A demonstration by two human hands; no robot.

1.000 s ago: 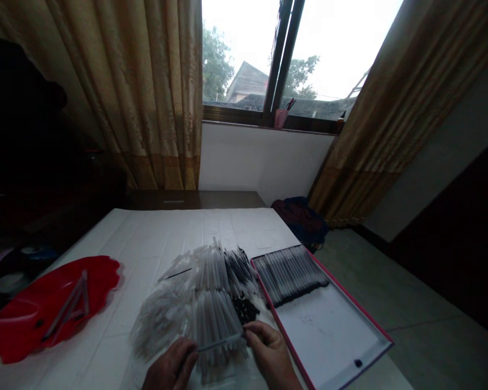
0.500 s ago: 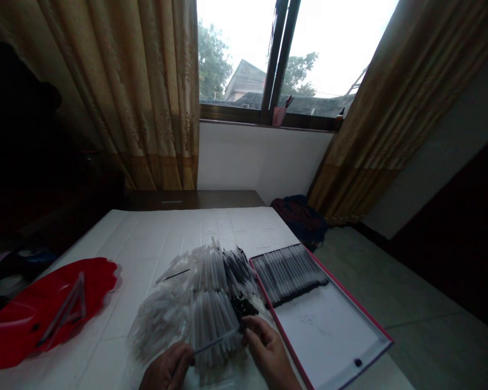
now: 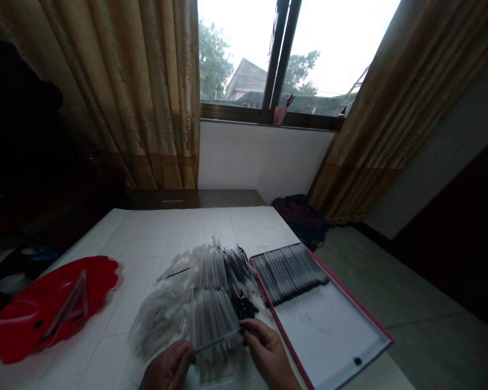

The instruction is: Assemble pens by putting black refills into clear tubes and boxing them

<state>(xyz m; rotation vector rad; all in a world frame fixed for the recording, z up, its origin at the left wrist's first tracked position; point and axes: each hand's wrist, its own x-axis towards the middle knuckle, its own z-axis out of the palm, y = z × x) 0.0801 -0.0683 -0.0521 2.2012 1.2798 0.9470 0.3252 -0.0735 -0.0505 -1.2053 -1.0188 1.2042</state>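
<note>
My left hand [image 3: 171,366] pinches one end of a slim, clear pen-like tube [image 3: 217,343]. At the tube's other end are the closed fingertips of my right hand [image 3: 267,351]; a small dark piece shows there, possibly a cap. The tube slants slightly upward to the right. Behind it lie clear plastic tubes [image 3: 211,311] in piles. Small black caps [image 3: 244,307] are heaped just beyond my right hand, and thin black sticks [image 3: 239,268] lie farther back. To the right, a pink-rimmed shallow box [image 3: 309,330] holds a row of black-ended tubes [image 3: 290,273].
A red scalloped tray [image 3: 20,303] with a few clear pieces lies at the left of the white table [image 3: 134,233]. Crumpled clear plastic bags [image 3: 158,319] sit left of the tubes. One black piece [image 3: 357,361] rests in the box's near corner. Dark cloth [image 3: 301,214] lies beyond the table.
Both hands keep hold of the tube in nearly the same place. My right fingertips have shifted very slightly at its right end. The view has moved a little.
</note>
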